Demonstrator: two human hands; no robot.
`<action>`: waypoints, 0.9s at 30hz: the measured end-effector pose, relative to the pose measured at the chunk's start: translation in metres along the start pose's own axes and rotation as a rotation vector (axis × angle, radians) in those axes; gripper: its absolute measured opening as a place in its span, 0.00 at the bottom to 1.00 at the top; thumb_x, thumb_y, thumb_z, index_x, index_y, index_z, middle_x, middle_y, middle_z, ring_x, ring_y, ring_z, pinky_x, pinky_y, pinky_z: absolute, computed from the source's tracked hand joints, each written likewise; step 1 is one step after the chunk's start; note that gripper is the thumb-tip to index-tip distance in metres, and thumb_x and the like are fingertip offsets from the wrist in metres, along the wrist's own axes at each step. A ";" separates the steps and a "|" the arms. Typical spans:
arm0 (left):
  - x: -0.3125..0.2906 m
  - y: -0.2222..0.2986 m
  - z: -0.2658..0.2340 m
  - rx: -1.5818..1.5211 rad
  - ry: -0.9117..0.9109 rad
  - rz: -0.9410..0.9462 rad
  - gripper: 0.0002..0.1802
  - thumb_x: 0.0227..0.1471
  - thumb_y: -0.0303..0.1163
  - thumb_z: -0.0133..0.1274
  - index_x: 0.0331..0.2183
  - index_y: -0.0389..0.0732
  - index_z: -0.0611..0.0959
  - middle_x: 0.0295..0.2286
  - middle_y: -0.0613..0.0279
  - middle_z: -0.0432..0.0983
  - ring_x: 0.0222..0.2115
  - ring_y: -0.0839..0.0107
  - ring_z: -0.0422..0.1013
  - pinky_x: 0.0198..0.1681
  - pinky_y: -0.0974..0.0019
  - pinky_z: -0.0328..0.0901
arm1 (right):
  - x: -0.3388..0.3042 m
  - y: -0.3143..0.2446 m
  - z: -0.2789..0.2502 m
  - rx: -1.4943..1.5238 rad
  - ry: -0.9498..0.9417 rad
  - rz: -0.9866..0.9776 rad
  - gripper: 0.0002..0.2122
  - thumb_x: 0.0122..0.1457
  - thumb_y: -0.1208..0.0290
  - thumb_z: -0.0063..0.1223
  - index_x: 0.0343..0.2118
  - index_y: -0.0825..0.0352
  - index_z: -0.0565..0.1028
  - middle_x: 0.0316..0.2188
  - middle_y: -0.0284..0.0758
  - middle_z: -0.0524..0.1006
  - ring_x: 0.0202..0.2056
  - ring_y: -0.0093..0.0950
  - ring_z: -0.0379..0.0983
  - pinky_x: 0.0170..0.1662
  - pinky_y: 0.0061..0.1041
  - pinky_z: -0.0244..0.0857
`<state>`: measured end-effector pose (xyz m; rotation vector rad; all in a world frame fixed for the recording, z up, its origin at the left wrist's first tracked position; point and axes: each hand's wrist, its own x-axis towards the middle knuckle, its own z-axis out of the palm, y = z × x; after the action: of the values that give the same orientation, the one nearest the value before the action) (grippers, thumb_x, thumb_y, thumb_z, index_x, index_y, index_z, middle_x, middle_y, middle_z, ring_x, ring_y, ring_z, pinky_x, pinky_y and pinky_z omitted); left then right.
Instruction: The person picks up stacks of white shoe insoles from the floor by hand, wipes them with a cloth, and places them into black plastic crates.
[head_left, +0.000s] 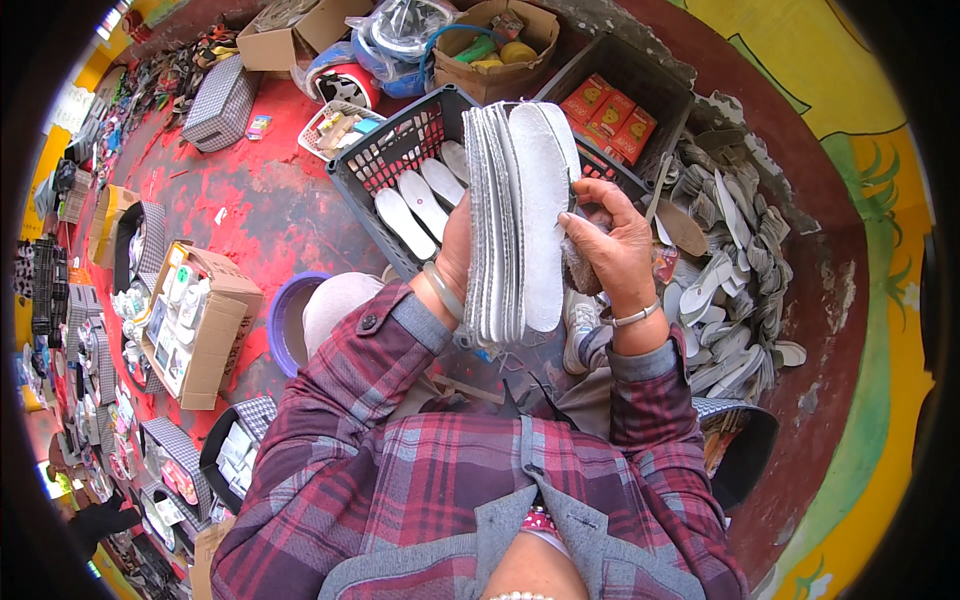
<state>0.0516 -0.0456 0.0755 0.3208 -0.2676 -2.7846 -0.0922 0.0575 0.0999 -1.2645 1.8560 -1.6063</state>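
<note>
My left hand (457, 245) is wrapped round a thick stack of white and grey shoe insoles (492, 220), held upright in front of me. The front insole (541, 220) faces me. My right hand (618, 245) is at the stack's right edge, thumb and forefinger close together. Below its fingers shows a brown, fuzzy wad (580, 262) that it seems to grip; its kind is unclear. Behind my left hand is a dark plastic crate (345, 185) with several white insoles (422, 200) lying side by side.
A large heap of insoles (730, 290) lies at right against the wall. Another crate (655, 85) holds red boxes (608, 112). At left are a purple basin (283, 330) and a cardboard box (225, 310) of packaged goods. A helmet (348, 85) sits at the back.
</note>
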 end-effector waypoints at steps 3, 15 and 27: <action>0.004 -0.002 -0.004 0.004 0.038 0.008 0.25 0.57 0.49 0.39 0.43 0.37 0.75 0.35 0.56 0.77 0.32 0.68 0.75 0.37 0.67 0.71 | 0.000 0.000 0.003 0.037 0.051 -0.014 0.11 0.46 0.79 0.59 0.35 0.70 0.76 0.31 0.32 0.75 0.33 0.20 0.70 0.36 0.17 0.63; 0.011 -0.004 -0.012 0.013 0.061 0.033 0.25 0.58 0.48 0.39 0.42 0.36 0.75 0.34 0.56 0.77 0.31 0.69 0.75 0.36 0.67 0.71 | -0.003 -0.006 0.010 -0.043 0.168 -0.156 0.04 0.48 0.81 0.56 0.29 0.71 0.76 0.27 0.31 0.74 0.29 0.20 0.69 0.34 0.16 0.62; 0.001 -0.003 -0.002 -0.024 -0.016 0.014 0.27 0.57 0.49 0.39 0.45 0.35 0.74 0.36 0.55 0.76 0.33 0.67 0.74 0.38 0.66 0.71 | -0.003 -0.011 0.009 0.268 0.062 0.092 0.07 0.53 0.79 0.52 0.36 0.71 0.75 0.28 0.24 0.73 0.29 0.11 0.65 0.34 0.11 0.60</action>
<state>0.0502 -0.0438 0.0731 0.2891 -0.2392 -2.7750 -0.0795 0.0547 0.1069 -1.0104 1.6409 -1.7905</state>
